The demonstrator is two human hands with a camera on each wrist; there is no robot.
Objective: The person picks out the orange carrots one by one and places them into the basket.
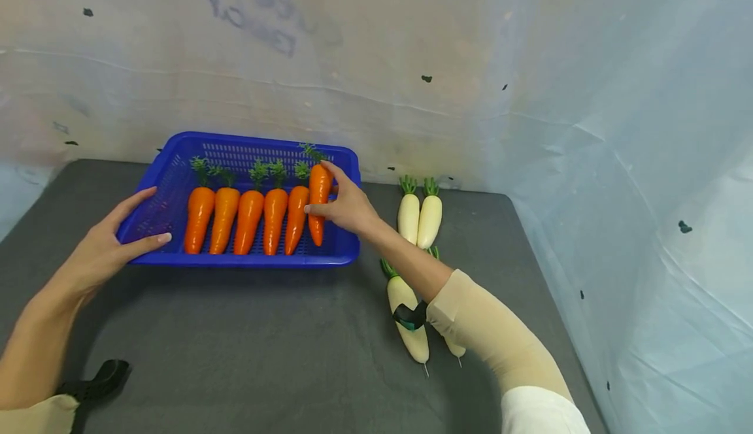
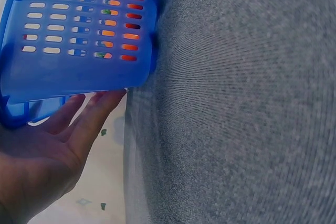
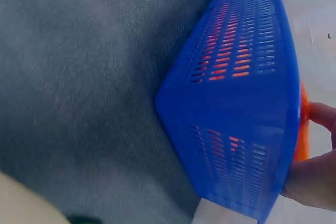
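Note:
A blue plastic basket [image 1: 241,261] stands toward the back left, with slotted walls. My left hand [image 1: 100,251] holds its left end, thumb over the rim; in the left wrist view the fingers [image 2: 97,114] touch the outer wall. Inside, several orange carrots [image 1: 248,218] with green tops lie side by side, tops toward the back. At the right end of that row, my right hand [image 1: 351,206] pinches another carrot [image 1: 319,189] between thumb and fingers, above the basket floor. The right wrist view shows only a strip of this carrot [image 3: 303,135] past the basket wall.
Several white radishes [image 1: 431,219] with green tops lie on the dark grey table [image 1: 265,342] right of the basket, partly under the right forearm. Pale plastic sheeting [image 1: 376,114] rises behind the table and along its right side.

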